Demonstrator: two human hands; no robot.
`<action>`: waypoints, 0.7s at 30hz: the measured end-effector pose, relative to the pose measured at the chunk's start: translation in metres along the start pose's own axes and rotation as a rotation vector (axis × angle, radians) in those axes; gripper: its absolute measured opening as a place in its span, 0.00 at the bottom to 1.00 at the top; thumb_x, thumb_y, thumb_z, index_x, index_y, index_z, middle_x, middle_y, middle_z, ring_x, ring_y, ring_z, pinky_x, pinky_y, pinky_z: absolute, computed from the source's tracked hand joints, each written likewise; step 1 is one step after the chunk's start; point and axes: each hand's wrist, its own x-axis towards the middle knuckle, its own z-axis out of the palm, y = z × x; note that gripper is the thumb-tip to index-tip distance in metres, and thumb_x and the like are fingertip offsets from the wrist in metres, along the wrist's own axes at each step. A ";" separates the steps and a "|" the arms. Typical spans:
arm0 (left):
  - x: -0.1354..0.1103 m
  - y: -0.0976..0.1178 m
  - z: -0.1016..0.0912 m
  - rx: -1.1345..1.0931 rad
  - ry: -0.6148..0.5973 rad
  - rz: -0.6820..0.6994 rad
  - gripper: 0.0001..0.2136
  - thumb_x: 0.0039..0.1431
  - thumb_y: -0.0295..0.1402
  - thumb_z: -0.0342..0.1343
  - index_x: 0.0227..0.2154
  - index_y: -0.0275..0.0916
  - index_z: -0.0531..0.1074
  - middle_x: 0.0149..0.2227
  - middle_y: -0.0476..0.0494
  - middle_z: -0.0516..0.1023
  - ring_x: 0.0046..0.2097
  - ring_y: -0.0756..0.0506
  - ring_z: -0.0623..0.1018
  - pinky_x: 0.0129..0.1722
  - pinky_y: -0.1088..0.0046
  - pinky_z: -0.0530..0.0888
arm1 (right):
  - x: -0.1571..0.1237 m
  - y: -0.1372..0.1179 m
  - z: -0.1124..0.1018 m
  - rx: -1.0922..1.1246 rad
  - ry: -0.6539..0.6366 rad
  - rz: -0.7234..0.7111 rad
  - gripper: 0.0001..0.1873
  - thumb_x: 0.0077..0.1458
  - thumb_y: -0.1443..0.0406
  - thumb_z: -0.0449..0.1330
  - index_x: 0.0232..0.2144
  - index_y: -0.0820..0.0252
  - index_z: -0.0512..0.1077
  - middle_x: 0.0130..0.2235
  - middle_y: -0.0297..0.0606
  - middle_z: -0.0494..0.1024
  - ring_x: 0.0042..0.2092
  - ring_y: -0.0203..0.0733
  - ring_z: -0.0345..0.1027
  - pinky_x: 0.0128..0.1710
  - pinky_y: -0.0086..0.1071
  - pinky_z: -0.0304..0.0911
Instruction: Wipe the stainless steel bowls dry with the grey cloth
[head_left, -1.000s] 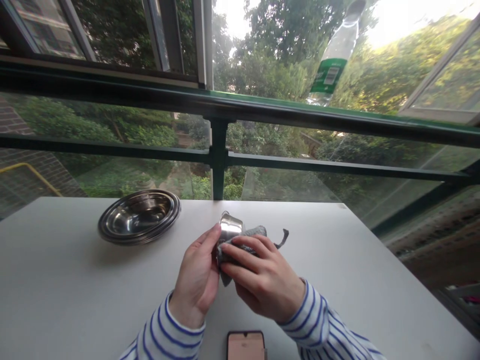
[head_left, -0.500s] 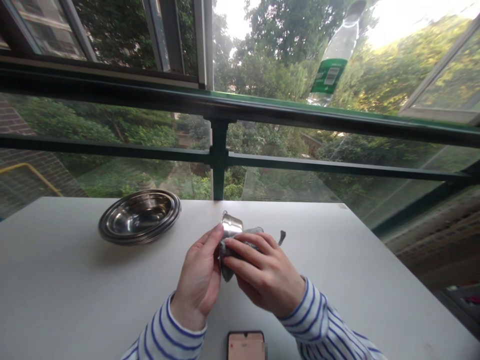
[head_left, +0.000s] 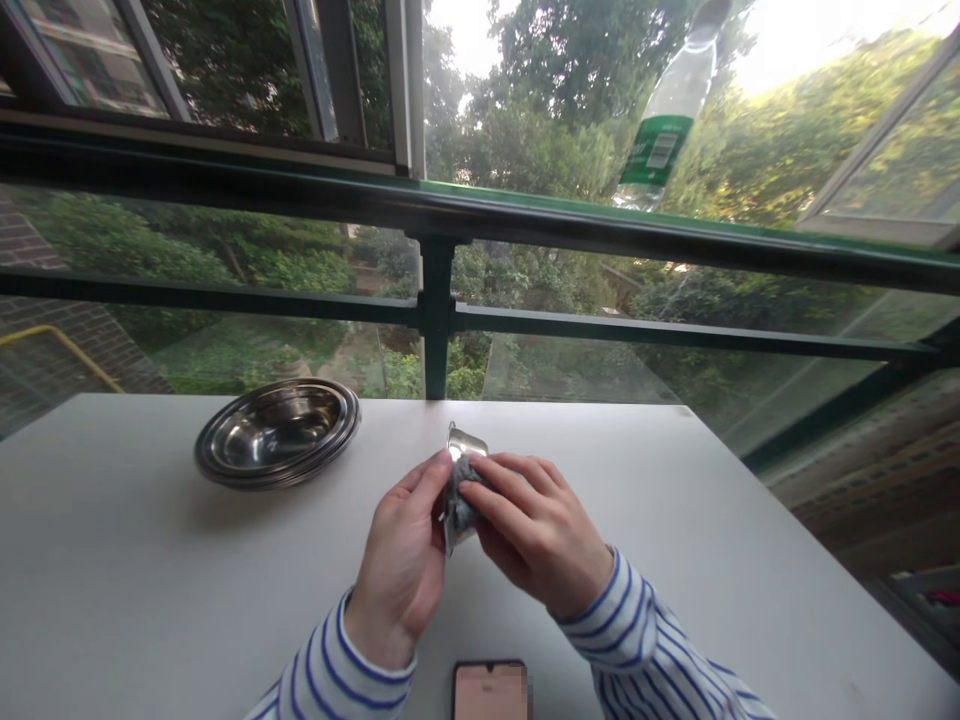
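White counter (head_left: 150, 580) runs up to a green railing (head_left: 525, 215), with trees (head_left: 570, 70) beyond the glass. I see my left hand (head_left: 405, 560) curled around a small steel cup (head_left: 466, 442), thumb tip on its side, holding it tipped just above the counter. My right hand (head_left: 536, 535) presses in from the other side, fingers bent over a grey cloth (head_left: 459, 505) and pinching it onto the metal. Most of the cloth is bunched between the two hands, so only a patch shows. The cup sits between both hands, its rim peeking out past the fingertips. Well off to the far left of my left hand, a stack of steel bowls (head_left: 277, 432) rests on the counter. Close below my wrists, between the striped sleeves (head_left: 360, 670), lies a phone (head_left: 491, 690). Far beyond my right hand a bottle (head_left: 664, 120) stands at the railing.
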 end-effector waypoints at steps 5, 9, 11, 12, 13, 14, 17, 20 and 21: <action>0.000 0.000 0.001 0.001 0.036 0.030 0.06 0.48 0.31 0.59 0.29 0.33 0.75 0.28 0.45 0.78 0.29 0.52 0.75 0.29 0.80 0.71 | 0.000 -0.004 0.000 0.009 -0.047 -0.091 0.12 0.56 0.68 0.51 0.42 0.57 0.69 0.53 0.34 0.68 0.52 0.47 0.58 0.48 0.42 0.56; -0.002 -0.002 0.003 0.003 0.000 -0.004 0.09 0.48 0.31 0.60 0.32 0.34 0.75 0.30 0.44 0.79 0.31 0.50 0.76 0.30 0.79 0.71 | 0.002 -0.005 0.000 -0.032 0.010 -0.009 0.14 0.56 0.67 0.51 0.45 0.60 0.68 0.52 0.39 0.69 0.51 0.46 0.59 0.48 0.42 0.57; -0.002 -0.003 0.003 0.011 -0.005 -0.028 0.09 0.48 0.31 0.59 0.34 0.34 0.75 0.31 0.44 0.79 0.31 0.50 0.76 0.30 0.79 0.71 | 0.002 -0.004 -0.001 -0.043 0.029 0.031 0.16 0.56 0.66 0.51 0.48 0.63 0.66 0.52 0.43 0.68 0.51 0.47 0.59 0.47 0.42 0.58; -0.002 -0.003 0.002 0.016 -0.004 -0.030 0.09 0.48 0.31 0.59 0.34 0.34 0.75 0.30 0.44 0.79 0.31 0.51 0.76 0.30 0.80 0.71 | 0.002 -0.003 -0.001 -0.040 0.021 0.027 0.17 0.56 0.66 0.51 0.48 0.62 0.66 0.52 0.43 0.68 0.51 0.47 0.59 0.46 0.42 0.58; -0.001 -0.003 0.002 0.019 -0.002 -0.023 0.08 0.49 0.31 0.59 0.33 0.34 0.75 0.29 0.44 0.79 0.30 0.51 0.76 0.30 0.80 0.71 | 0.001 -0.003 -0.001 -0.032 0.001 0.008 0.16 0.56 0.66 0.52 0.47 0.61 0.66 0.52 0.42 0.68 0.51 0.47 0.59 0.46 0.41 0.58; 0.000 -0.002 0.002 0.021 0.001 -0.011 0.07 0.49 0.31 0.58 0.31 0.33 0.75 0.29 0.45 0.79 0.30 0.51 0.76 0.30 0.81 0.71 | 0.001 -0.004 -0.001 -0.022 -0.024 -0.021 0.15 0.55 0.66 0.52 0.46 0.59 0.67 0.53 0.40 0.68 0.51 0.47 0.59 0.46 0.41 0.58; 0.001 0.000 0.001 0.020 0.006 0.028 0.06 0.50 0.31 0.57 0.29 0.33 0.75 0.28 0.45 0.78 0.30 0.52 0.76 0.30 0.81 0.71 | 0.001 -0.006 -0.001 -0.014 -0.045 -0.088 0.12 0.56 0.68 0.51 0.42 0.57 0.69 0.53 0.34 0.68 0.51 0.46 0.59 0.47 0.41 0.57; 0.000 -0.001 0.002 0.028 -0.026 0.022 0.07 0.51 0.31 0.57 0.31 0.33 0.75 0.29 0.45 0.79 0.31 0.52 0.76 0.31 0.81 0.71 | 0.002 -0.005 -0.002 -0.045 -0.010 -0.037 0.13 0.56 0.68 0.51 0.44 0.58 0.69 0.52 0.38 0.69 0.51 0.46 0.60 0.47 0.40 0.58; -0.001 -0.001 0.002 0.030 -0.037 0.019 0.08 0.51 0.31 0.57 0.33 0.34 0.75 0.30 0.45 0.79 0.32 0.52 0.76 0.31 0.81 0.71 | 0.002 -0.005 -0.003 -0.054 0.004 -0.008 0.14 0.56 0.68 0.52 0.45 0.60 0.68 0.52 0.40 0.69 0.51 0.46 0.60 0.46 0.40 0.58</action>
